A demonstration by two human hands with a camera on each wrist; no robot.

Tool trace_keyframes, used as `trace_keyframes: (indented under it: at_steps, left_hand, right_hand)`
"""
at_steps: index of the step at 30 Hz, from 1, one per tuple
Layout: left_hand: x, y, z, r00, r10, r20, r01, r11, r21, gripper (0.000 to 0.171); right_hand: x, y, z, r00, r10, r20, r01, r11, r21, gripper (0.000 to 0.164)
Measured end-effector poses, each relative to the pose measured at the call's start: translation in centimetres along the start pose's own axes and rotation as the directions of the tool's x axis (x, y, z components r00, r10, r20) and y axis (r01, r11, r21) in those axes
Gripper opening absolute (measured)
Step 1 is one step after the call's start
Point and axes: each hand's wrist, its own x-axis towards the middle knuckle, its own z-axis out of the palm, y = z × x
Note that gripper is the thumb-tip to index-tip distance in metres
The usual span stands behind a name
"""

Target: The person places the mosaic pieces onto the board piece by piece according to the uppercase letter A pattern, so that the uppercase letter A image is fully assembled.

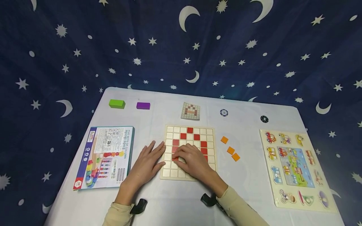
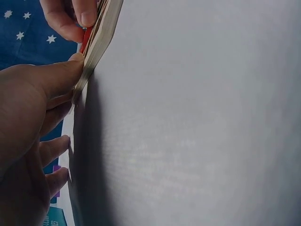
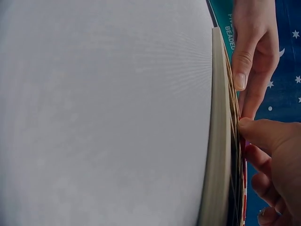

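Note:
A wooden grid board (image 1: pixel 167 173) lies mid-table, with several red square tiles (image 1: pixel 190 130) set in its cells in a peaked, house-like outline. My right hand (image 1: pixel 195 161) is over the board's lower middle, its fingertips pinching a red tile (image 1: pixel 175 158) at a cell on the left side. That tile shows red between the fingers in the left wrist view too (image 2: pixel 85 39). My left hand (image 1: pixel 147 163) rests with spread fingers at the board's left edge, its fingertips and thumb touching the rim. The right hand's palm hides several cells.
Three loose orange tiles (image 1: pixel 231 150) lie right of the board. Behind it is a small pattern card (image 1: pixel 190 111). A boxed toy (image 1: pixel 113 157) lies left, a vehicle puzzle (image 1: pixel 291 201) right. Green (image 1: pixel 117 104) and purple (image 1: pixel 143 106) blocks and two round chips (image 1: pixel 224 112) sit farther back.

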Motion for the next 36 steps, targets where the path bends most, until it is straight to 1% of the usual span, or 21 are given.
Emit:
trace_keyframes:
  at_steps: [4,7,9,11,13,15,17,19,22,24,27,30,33,36]
  left_hand:
    - [0.0,0.0,0.1,1.000,0.005,-0.011,-0.005,1.000,0.003,0.063]
    - [0.0,0.0,0.3,1.000,0.006,-0.016,-0.006,1.000,-0.003,0.063]
    - [0.0,0.1,0.4,1.000,0.007,-0.016,-0.007,1.000,-0.007,0.063]
    - [0.0,0.1,0.4,1.000,0.008,-0.013,-0.008,1.000,-0.009,0.063]
    - [0.0,0.1,0.5,1.000,0.009,-0.014,-0.009,1.000,-0.006,0.063]
    - [-0.1,0.0,0.4,1.000,0.009,-0.015,-0.009,1.000,0.001,0.064]
    - [-0.1,0.0,0.4,1.000,0.009,-0.017,-0.009,1.000,0.007,0.063]
    - [-0.1,-0.1,0.3,1.000,0.012,-0.024,-0.012,1.000,0.010,0.063]
    - [0.0,0.0,0.2,1.000,0.014,-0.027,-0.014,1.000,0.007,0.063]
    - [0.0,0.0,0.2,0.999,0.016,-0.030,-0.015,1.000,0.006,0.063]
    - [-0.1,0.0,0.2,1.000,0.010,-0.027,-0.010,1.000,0.001,0.063]
    - [-0.1,0.0,0.2,1.000,0.008,-0.024,-0.008,1.000,-0.004,0.063]
    - [-0.1,0.1,0.3,1.000,0.008,-0.027,-0.008,1.000,-0.002,0.063]
    - [-0.1,0.1,0.3,0.999,0.018,-0.040,-0.018,1.000,0.005,0.063]
  right_hand:
    - [-0.2,0.2,-0.2,1.000,-0.026,-0.016,0.026,1.000,-0.018,0.009]
    - [-0.6,0.8,-0.8,0.999,-0.032,-0.034,0.032,0.999,0.007,0.012]
    - [-1.1,1.7,-1.6,0.998,-0.003,-0.069,0.006,0.999,0.032,0.014]
    - [-1.8,3.2,-2.7,0.990,0.058,-0.126,-0.053,0.998,0.043,0.016]
    - [-2.5,4.9,-3.9,0.973,0.148,-0.177,-0.145,0.989,0.030,0.016]
    - [-3.3,6.8,-5.2,0.948,0.236,-0.213,-0.242,0.970,0.000,0.019]
    - [-4.2,8.6,-6.3,0.922,0.322,-0.213,-0.338,0.940,-0.042,0.023]
    - [-5.1,10.0,-7.1,0.897,0.391,-0.208,-0.415,0.906,-0.086,0.028]
    - [-6.1,11.4,-7.7,0.870,0.455,-0.188,-0.482,0.866,-0.135,0.033]
    - [-6.4,11.8,-7.8,0.861,0.474,-0.184,-0.502,0.852,-0.150,0.034]
    - [-6.4,12.0,-7.7,0.858,0.483,-0.176,-0.508,0.849,-0.146,0.033]
    - [-6.2,11.9,-7.6,0.862,0.474,-0.180,-0.496,0.861,-0.111,0.033]
    - [-5.7,11.3,-7.4,0.877,0.444,-0.181,-0.461,0.886,-0.058,0.032]
    - [-5.2,10.3,-7.1,0.901,0.398,-0.174,-0.407,0.914,-0.013,0.032]
